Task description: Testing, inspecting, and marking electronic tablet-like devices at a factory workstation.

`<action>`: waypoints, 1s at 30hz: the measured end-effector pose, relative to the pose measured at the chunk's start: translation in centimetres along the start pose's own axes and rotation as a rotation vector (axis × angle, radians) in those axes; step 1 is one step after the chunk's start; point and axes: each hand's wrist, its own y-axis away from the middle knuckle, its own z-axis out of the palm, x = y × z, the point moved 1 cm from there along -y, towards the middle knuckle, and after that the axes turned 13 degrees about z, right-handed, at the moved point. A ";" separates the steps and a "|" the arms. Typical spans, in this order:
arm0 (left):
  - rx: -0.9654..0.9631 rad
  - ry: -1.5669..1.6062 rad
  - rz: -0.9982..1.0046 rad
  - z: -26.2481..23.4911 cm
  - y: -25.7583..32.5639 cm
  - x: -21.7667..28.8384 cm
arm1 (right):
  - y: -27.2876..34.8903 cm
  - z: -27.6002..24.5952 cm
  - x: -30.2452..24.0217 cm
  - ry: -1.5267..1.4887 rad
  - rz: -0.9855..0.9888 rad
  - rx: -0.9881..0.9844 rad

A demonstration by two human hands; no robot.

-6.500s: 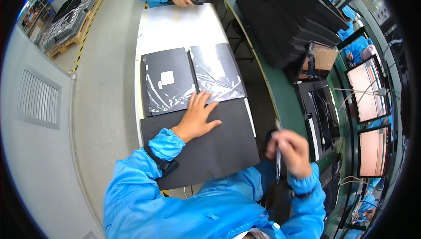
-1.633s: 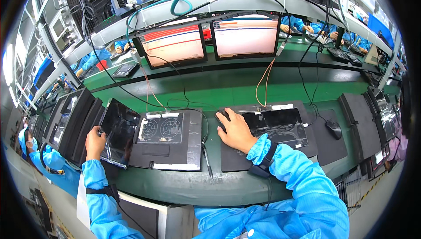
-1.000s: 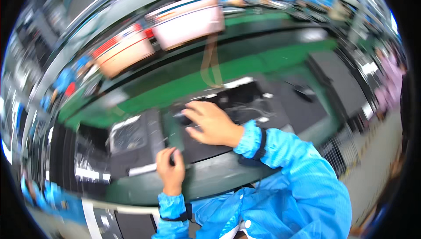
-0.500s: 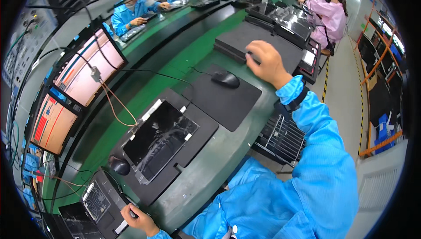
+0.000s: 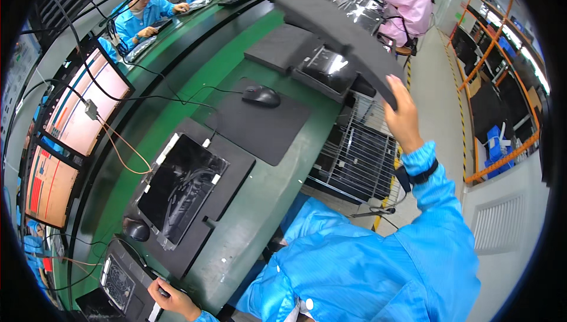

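Observation:
My right hand (image 5: 404, 116) grips the near edge of a dark grey foam sheet (image 5: 348, 32), which is raised and tilted at the far right of the bench. Under and beside the sheet, a glossy black panel (image 5: 326, 67) shows in a dark tray. At the lower left my left hand (image 5: 172, 299) is curled around a small dark thing I cannot make out. Close to that hand lies a dark foam pad with a panel (image 5: 120, 283) on it. Between my hands, a black display panel (image 5: 180, 189) with white tabs rests on another foam pad (image 5: 233, 171).
A black mouse (image 5: 261, 96) sits on a mouse pad (image 5: 283, 133), and a second mouse (image 5: 136, 230) is farther left. Monitors (image 5: 88, 103) stand along the left, with cables across the bench. A wire rack (image 5: 360, 153) is below the bench edge. Co-workers sit beyond.
My right hand has moved right and nearer and now holds the foam sheet up, uncovering the glossy panel. My left hand stays curled at the lower left. The whole view has shifted.

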 end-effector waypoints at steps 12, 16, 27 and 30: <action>-0.071 0.164 0.154 -0.9 0.1 0.6 | 22.1 -5.1 1.3 0.532 0.069 -0.194; -0.069 0.181 0.135 -1.2 0.4 0.8 | 24.6 1.5 -2.3 0.395 -0.054 -0.204; -0.021 0.135 0.104 -1.1 0.2 0.8 | 12.7 6.3 -6.0 -0.027 -0.168 -0.157; -0.020 0.151 0.086 -0.8 -0.1 0.9 | 2.3 9.5 -4.3 0.037 -0.170 -0.015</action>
